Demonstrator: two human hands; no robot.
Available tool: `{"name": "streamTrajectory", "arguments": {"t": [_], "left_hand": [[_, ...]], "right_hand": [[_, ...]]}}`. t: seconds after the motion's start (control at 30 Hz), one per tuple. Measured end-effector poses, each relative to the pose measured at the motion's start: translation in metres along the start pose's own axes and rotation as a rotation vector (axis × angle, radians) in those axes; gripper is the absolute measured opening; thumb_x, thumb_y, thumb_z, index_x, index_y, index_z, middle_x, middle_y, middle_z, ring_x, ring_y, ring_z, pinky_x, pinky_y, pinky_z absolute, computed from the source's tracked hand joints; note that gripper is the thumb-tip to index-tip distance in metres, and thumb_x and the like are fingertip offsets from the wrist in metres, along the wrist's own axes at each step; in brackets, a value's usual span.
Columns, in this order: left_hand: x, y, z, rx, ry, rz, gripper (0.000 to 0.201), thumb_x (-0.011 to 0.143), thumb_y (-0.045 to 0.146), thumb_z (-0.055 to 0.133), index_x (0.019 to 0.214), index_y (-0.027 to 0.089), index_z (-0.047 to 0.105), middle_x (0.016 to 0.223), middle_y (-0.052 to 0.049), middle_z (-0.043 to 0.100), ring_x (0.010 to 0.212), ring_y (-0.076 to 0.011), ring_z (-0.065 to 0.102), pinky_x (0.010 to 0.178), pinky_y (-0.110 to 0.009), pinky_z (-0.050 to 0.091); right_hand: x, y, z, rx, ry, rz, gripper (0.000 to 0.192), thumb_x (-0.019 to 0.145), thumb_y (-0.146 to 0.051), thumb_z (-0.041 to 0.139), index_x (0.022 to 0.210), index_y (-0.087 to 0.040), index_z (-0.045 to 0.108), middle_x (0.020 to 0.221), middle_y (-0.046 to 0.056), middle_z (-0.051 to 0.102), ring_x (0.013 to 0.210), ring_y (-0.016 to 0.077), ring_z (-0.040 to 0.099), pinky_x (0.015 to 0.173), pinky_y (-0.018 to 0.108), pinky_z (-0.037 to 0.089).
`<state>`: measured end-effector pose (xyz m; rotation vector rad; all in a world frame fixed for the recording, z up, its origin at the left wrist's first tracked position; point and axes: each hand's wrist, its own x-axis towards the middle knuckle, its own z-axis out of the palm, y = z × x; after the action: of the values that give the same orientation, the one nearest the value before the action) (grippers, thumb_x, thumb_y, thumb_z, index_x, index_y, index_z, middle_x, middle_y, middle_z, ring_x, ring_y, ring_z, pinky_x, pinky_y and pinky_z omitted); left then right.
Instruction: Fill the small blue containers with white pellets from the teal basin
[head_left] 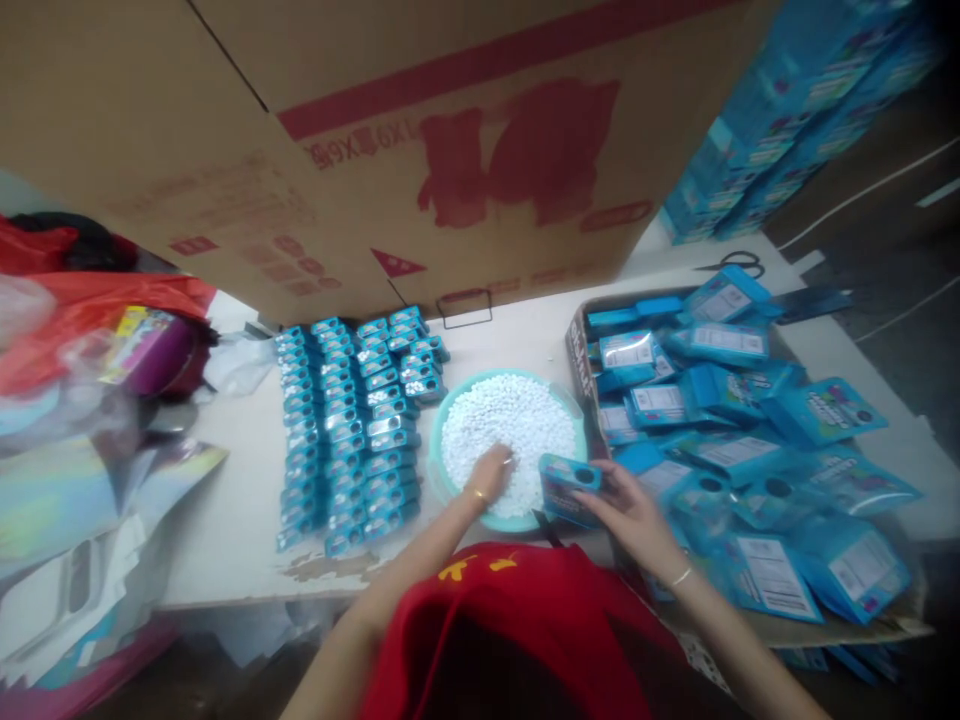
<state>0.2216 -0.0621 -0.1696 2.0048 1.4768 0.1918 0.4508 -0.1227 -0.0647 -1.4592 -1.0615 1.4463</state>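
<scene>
A round, pale green basin point(436, 455) full of small white pellets point(517, 415) stands in front of me. My left hand point(493, 470) reaches into it, its curled fingers closed among the pellets and the fingertips partly sunk in them. In my right hand point(626, 505) is a small blue box point(571, 487), gripped at its right end between thumb and fingers. The box is tilted over the basin's right rim, with a dark round opening or mark on its upper face. Left of the basin, several rows of similar small blue boxes point(341, 430) stand close together on the white table point(232, 510).
At the right, a cardboard tray point(581, 360) is heaped with blue packages point(727, 455). A big carton point(360, 200) walls off the back. Scissors point(739, 263) lie beyond the tray, near stacked blue packs point(780, 120). Bags and foil sheets point(150, 480) clutter the left.
</scene>
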Motion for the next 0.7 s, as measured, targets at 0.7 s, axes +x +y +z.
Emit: {"name": "streamTrajectory", "arguments": {"t": [0.7], "left_hand": [[-0.038, 0.091, -0.187, 0.467, -0.236, 0.237, 0.024, 0.091, 0.031, 0.045, 0.106, 0.016, 0.056, 0.099, -0.009, 0.063, 0.089, -0.0214, 0.06, 0.075, -0.032, 0.048]], "right_hand": [[0.042, 0.017, 0.035, -0.714, 0.002, -0.717, 0.034, 0.085, -0.021, 0.05, 0.119, -0.019, 0.052, 0.11, 0.012, 0.062, 0.106, 0.0268, 0.057, 0.091, 0.046, 0.05]]}}
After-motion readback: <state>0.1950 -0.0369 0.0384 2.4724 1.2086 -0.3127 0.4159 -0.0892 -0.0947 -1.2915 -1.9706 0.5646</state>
